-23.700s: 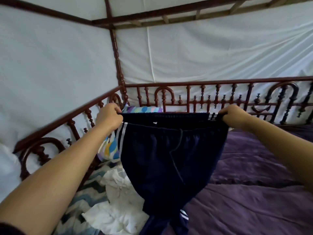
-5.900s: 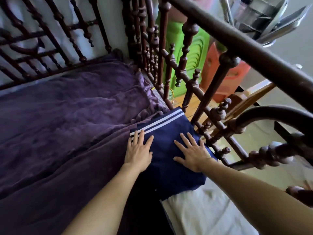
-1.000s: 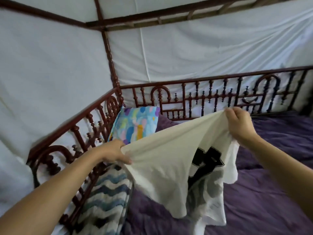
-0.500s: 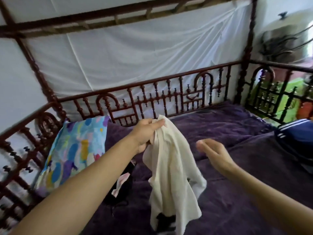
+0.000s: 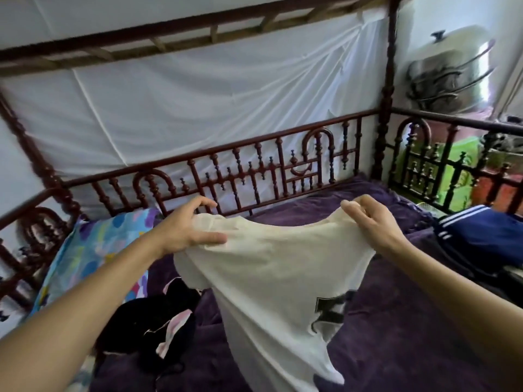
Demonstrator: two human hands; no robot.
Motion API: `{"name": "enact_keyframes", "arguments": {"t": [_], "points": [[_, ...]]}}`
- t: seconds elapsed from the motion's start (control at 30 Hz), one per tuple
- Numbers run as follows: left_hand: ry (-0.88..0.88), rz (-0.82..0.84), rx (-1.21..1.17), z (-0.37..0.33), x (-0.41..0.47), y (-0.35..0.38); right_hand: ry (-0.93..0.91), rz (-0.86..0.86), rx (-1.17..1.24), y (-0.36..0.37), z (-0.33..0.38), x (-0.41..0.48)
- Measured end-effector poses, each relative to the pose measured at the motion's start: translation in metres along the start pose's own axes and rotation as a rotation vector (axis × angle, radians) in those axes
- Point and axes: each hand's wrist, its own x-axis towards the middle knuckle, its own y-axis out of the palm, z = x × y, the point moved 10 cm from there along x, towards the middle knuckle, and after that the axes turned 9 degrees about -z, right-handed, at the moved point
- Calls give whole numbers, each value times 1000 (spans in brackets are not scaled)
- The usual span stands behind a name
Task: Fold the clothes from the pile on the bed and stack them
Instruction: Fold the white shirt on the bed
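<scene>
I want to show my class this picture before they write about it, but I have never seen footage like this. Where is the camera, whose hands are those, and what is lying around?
There is no machine here. A person wears a wide-angle camera on the head, so the single view looks forward and down at their own hands. The left hand and the right hand each pinch the top edge of a white shirt and hold it spread in the air; it has a dark print low on its right side. Under it lies a purple cover. On the left, a black garment lies crumpled beside a colourful pillow. On the right lies navy clothing with white stripes, which looks folded. A carved wooden rail runs behind and along the sides.
</scene>
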Motion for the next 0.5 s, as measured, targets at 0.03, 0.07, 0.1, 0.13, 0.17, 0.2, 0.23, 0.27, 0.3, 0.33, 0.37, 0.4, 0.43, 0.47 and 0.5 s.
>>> {"name": "enact_keyframes", "arguments": {"t": [0.03, 0.07, 0.1, 0.13, 0.17, 0.2, 0.23, 0.27, 0.3, 0.33, 0.37, 0.4, 0.43, 0.47, 0.5], "points": [[34, 51, 88, 6, 0, -4, -81, 33, -156, -4, 9, 2], [57, 86, 154, 14, 1, -9, -149, 40, -291, -7, 18, 3], [61, 104, 196, 24, 3, -15, -194, 25, -366, -11, 28, 2], [45, 97, 214, 35, 7, -23, -215, 3, -363, -15, 37, 2], [21, 61, 231, 48, 13, -32, -221, -5, -312, -17, 46, 1], [-3, 4, 250, 60, 19, -42, -220, 1, -237, -18, 55, -1], [-23, -63, 259, 70, 25, -53, -208, 16, -166, -17, 62, -4], [-38, -134, 243, 81, 32, -64, -181, 39, -100, -14, 69, -9], [-34, -209, 195, 89, 40, -75, -130, 69, -21, -8, 76, -15], [-27, -285, 118, 91, 48, -83, -56, 119, 86, -3, 80, -23], [-24, -356, 18, 93, 54, -92, 28, 180, 206, 4, 83, -31], [-17, -421, -88, 94, 61, -102, 108, 242, 324, 14, 86, -40], [-2, -484, -167, 93, 67, -111, 172, 302, 427, 23, 91, -49], [11, -542, -203, 91, 73, -119, 215, 356, 505, 31, 97, -58], [21, -593, -194, 87, 79, -125, 236, 397, 556, 37, 103, -65]]}}
